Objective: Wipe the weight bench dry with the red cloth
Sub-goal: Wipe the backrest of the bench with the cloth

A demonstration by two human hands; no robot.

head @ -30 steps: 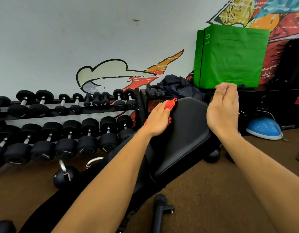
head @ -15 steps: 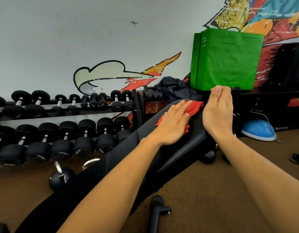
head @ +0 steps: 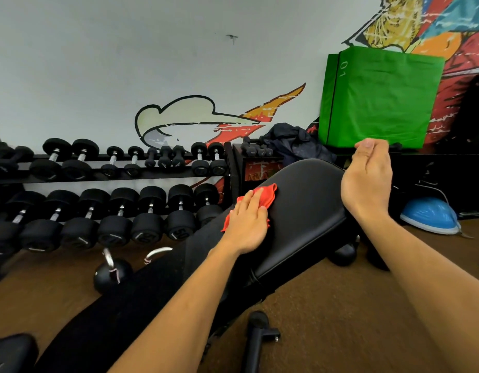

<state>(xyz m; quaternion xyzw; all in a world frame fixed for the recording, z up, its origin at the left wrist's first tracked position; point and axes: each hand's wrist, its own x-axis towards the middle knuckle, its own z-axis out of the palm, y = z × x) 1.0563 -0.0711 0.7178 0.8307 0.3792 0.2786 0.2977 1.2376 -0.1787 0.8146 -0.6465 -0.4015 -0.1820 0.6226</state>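
The black padded weight bench [head: 308,211] runs from the lower left up to the centre, its wide seat pad at the far end. My left hand [head: 249,222] lies flat on the red cloth [head: 268,195], pressing it onto the left side of the seat pad; red edges show past my fingertips and by my wrist. My right hand [head: 367,179] hovers at the pad's far right edge, fingers loosely curled, holding nothing.
A two-tier dumbbell rack [head: 111,200] stands left of the bench. A kettlebell [head: 111,275] sits on the brown floor in front of it. A green padded box [head: 378,98] and a blue balance dome [head: 429,216] are at the right. A black bench leg [head: 257,335] sticks up below.
My left hand has slid the red cloth back from the far right part of the pad toward me and to the left. My right hand has stayed near the pad's far edge.
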